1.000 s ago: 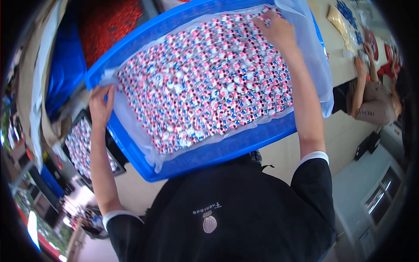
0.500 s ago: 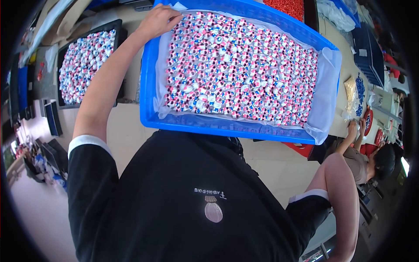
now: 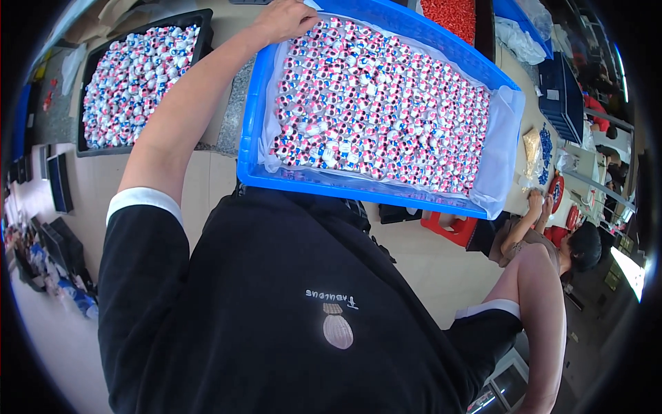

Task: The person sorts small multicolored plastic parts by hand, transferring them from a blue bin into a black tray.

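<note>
My left hand (image 3: 286, 21) is at the far left corner of a large blue plastic tray (image 3: 248, 141). Its fingers are curled closed on the edge of the white liner (image 3: 498, 127), a thin sheet that lines the tray; the fingertips are partly hidden. Many small white, pink and blue pieces with dark spots (image 3: 386, 103) lie in close rows on the liner. On the right, my bent right arm (image 3: 541, 310) hangs beside my body, and its hand is below the picture's edge.
Left of the blue tray stands a black tray (image 3: 81, 138) heaped with similar pieces. Beyond it on the right are red pieces (image 3: 448, 19) and a dark blue crate (image 3: 560, 96). A co-worker (image 3: 517, 234) sits at the right, hands at the table, near a red stool (image 3: 452, 228).
The whole view has shifted slightly, so the black tray shows more fully and the blue tray sits higher. My left hand stays at the same corner.
</note>
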